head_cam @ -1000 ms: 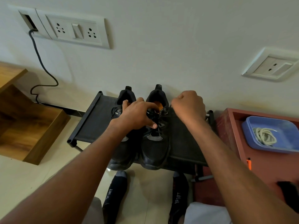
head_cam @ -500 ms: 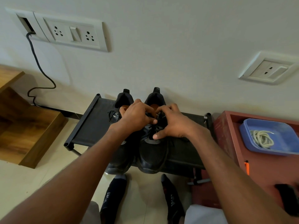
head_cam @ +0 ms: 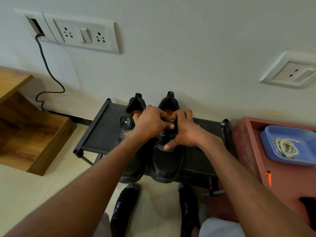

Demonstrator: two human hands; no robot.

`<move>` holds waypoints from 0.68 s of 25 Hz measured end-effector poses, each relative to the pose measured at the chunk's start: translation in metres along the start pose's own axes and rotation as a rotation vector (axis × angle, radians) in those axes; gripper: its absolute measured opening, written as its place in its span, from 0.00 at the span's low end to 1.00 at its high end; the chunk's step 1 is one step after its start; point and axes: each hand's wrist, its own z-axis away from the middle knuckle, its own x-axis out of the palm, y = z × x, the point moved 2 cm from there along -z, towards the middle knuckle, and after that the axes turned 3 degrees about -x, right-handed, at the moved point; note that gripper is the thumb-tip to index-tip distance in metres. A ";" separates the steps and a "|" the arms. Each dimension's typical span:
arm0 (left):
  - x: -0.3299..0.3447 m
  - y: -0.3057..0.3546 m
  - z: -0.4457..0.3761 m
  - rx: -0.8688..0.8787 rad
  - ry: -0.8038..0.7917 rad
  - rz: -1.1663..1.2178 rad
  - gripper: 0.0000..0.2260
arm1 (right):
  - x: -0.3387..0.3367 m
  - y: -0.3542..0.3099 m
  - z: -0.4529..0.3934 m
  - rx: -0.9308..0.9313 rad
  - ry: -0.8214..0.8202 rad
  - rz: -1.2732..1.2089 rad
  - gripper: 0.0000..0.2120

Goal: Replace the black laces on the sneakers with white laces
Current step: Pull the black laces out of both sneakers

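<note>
Hands (head_cam: 168,129) pinch black laces (head_cam: 168,135) on matte sneaker (head_cam: 166,158).

- My left hand (head_cam: 150,124) and right hand (head_cam: 183,132) cover the right sneaker's (head_cam: 166,161) black laces (head_cam: 166,134); I cannot tell what my grip pinches.
- The blue tray (head_cam: 290,159) and red box (head_cam: 289,185) run off the right edge.
- The left sneaker (head_cam: 131,168) lies mostly under my forearm.

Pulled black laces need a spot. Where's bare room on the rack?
Free: rack fabric left of the left sneaker, and the strip between right sneaker and rack's right rail. Crowded: mid-rack, both hands over the tongues.
</note>
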 end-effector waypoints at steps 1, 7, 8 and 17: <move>0.001 0.002 0.000 -0.003 0.017 0.001 0.07 | 0.000 0.000 0.000 0.001 0.000 0.004 0.48; -0.002 -0.005 -0.003 -0.122 -0.011 0.382 0.09 | -0.002 0.003 -0.001 0.021 0.004 0.019 0.50; -0.002 -0.003 -0.002 -0.087 0.005 0.277 0.09 | -0.001 0.003 -0.001 0.015 0.004 0.019 0.50; -0.002 0.008 0.006 -0.004 0.045 0.175 0.06 | -0.001 0.007 -0.003 0.001 -0.002 0.014 0.48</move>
